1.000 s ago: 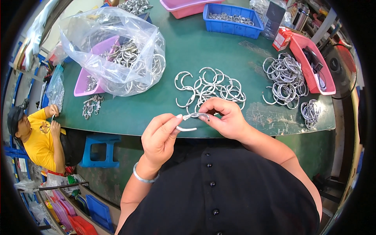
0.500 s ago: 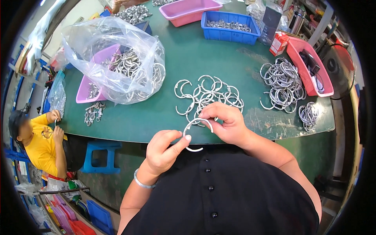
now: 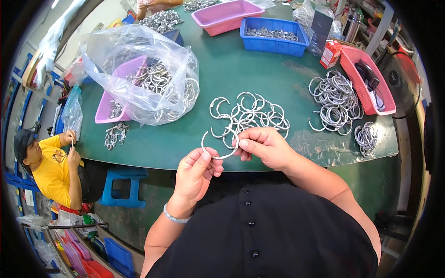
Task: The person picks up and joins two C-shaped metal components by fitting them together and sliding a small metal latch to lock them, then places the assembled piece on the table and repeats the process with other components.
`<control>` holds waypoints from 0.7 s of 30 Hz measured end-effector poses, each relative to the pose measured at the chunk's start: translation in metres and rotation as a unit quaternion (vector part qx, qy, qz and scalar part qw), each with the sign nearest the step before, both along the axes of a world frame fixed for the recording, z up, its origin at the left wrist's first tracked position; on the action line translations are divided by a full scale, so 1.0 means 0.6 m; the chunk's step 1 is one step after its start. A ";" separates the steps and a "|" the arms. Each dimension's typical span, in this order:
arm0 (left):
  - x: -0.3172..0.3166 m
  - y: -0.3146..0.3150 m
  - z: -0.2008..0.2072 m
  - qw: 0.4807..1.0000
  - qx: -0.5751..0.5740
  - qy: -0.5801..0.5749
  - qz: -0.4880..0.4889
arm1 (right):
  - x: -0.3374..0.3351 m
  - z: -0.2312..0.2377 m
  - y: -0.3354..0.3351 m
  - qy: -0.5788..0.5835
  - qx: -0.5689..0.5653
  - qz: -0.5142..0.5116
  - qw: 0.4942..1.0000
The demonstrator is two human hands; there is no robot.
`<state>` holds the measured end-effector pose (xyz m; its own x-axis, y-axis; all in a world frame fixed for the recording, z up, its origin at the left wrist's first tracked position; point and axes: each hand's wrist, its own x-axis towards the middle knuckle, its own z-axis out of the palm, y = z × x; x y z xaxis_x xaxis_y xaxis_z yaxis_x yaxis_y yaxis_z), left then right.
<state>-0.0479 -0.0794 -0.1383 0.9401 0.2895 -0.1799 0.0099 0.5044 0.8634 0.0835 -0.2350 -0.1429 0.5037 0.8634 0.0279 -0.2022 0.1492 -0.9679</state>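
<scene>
Between my hands I hold one silvery open bangle (image 3: 224, 156) just above the table's near edge, its gap turned upward. My left hand (image 3: 197, 170) pinches its left side between thumb and fingers. At the other side, the thumb and fingers of my right hand (image 3: 260, 147) close on it. Just beyond my hands lies a loose pile of similar open bangles (image 3: 250, 111) on the green table (image 3: 259, 69). Further right sits a denser heap of greyer bangles (image 3: 336, 97), with a small bundle of thin rings (image 3: 366, 139) nearer the edge.
A clear plastic bag (image 3: 134, 46) of bangles rests in a purple tub (image 3: 105, 109) at left, small metal parts (image 3: 117, 134) beside it. Far back stand a pink tub (image 3: 227, 17) and a blue bin (image 3: 273, 44). A co-worker in yellow (image 3: 54, 167) sits left, near a blue stool (image 3: 123, 187).
The bangle has been turned, its gap now facing up instead of lower right. My right hand has moved slightly down and my left hand has turned with its fingers now under the bangle.
</scene>
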 end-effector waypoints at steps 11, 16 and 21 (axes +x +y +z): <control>0.002 -0.001 0.013 0.999 -0.047 0.008 0.000 | 0.000 0.003 -0.005 0.044 0.003 0.012 0.999; -0.002 -0.001 0.013 0.999 -0.040 0.011 0.008 | -0.004 0.009 -0.001 0.054 -0.008 0.016 0.998; -0.003 -0.001 0.013 0.993 -0.112 0.021 -0.015 | -0.008 0.006 -0.004 0.088 -0.018 0.007 0.996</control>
